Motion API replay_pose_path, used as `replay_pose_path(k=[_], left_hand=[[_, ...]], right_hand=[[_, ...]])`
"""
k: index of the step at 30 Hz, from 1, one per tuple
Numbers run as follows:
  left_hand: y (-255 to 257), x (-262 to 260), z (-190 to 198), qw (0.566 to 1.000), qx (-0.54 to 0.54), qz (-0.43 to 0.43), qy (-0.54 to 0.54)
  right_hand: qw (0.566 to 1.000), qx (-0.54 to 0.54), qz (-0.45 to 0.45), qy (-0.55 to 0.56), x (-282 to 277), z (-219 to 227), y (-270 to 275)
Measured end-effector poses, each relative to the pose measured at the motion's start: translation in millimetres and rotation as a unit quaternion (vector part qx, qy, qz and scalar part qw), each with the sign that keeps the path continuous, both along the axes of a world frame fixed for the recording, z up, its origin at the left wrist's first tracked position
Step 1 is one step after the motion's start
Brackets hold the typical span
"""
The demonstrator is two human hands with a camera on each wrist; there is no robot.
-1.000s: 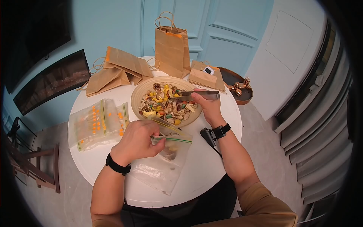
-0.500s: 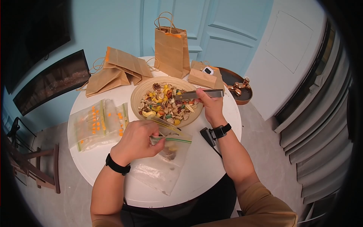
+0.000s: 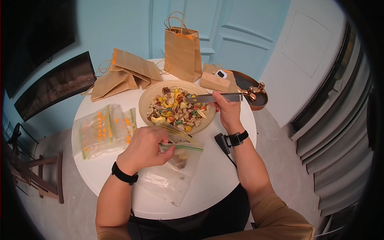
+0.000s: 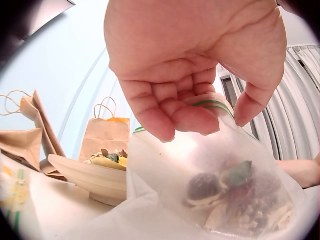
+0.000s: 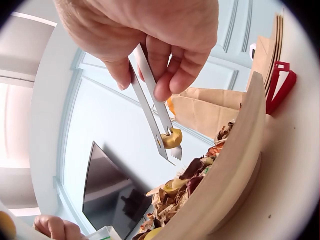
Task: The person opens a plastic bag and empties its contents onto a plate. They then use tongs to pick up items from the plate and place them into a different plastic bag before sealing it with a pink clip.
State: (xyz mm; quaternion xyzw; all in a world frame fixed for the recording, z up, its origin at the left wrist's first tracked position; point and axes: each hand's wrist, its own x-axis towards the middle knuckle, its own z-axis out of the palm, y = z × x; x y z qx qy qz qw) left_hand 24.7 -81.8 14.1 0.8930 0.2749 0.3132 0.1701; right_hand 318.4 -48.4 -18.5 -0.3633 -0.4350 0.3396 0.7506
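My left hand (image 3: 146, 149) pinches the top edge of a clear zip bag (image 3: 164, 182) with green seal lines. Through its film show dried pieces and what looks like a pine cone (image 4: 250, 210). Beside it stands a wide pale wooden bowl (image 3: 143, 105), heaped with potpourri (image 3: 180, 112) in yellow, brown, green and orange. My right hand (image 3: 229, 114) grips metal tongs (image 3: 232, 97) over the bowl's right side. Between the tong tips a curled yellow dried piece (image 5: 173, 138) is held, raised above the heap in the right wrist view.
Flat zip bags with orange print (image 3: 102, 130) lie at left on the round white table (image 3: 200, 176). Paper bags (image 3: 182, 56) line the back, some lying over. A small timer (image 3: 221, 74) rests on folded paper bags. A red object (image 5: 281, 90) lies beyond the bowl.
My right hand has moved right with the tongs, drawing their tips away from the middle of the heap. My left hand and its zip bag have stayed in place.
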Motion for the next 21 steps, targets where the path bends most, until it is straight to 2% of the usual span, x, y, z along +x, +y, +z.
replay_pose_path(k=[3,6,9,12,15,16,19,21], left_hand=[[1.3,0.0,-0.4,1.0,0.005,-0.002,0.003],[1.4,-0.3,-0.3,1.0,0.002,0.001,0.004],[0.9,0.3,0.0,1.0,-0.005,0.005,0.002],[1.9,0.2,-1.4,1.0,-0.002,0.007,0.0],[2.9,0.2,-2.7,1.0,0.012,0.006,-0.005],[3.0,0.9,-3.2,1.0,0.018,0.004,-0.007],[2.3,1.2,-2.2,1.0,0.004,0.007,-0.003],[2.4,0.8,-2.5,1.0,0.001,0.006,-0.003]], right_hand=[[1.0,-0.007,0.003,-0.003,3.0,-4.8,2.9],[0.999,-0.019,0.05,-0.003,7.4,-4.5,0.8],[0.99,-0.034,0.134,0.017,0.4,-1.9,-10.0],[0.971,-0.073,0.225,-0.027,-7.5,1.4,-21.0],[0.955,-0.071,0.256,-0.13,-23.0,5.5,-27.4],[0.942,-0.116,0.281,-0.142,-23.4,13.4,-34.8],[0.948,-0.086,0.283,-0.119,-22.5,5.3,-29.0],[0.966,-0.071,0.232,-0.094,-12.7,-1.3,-19.9]])
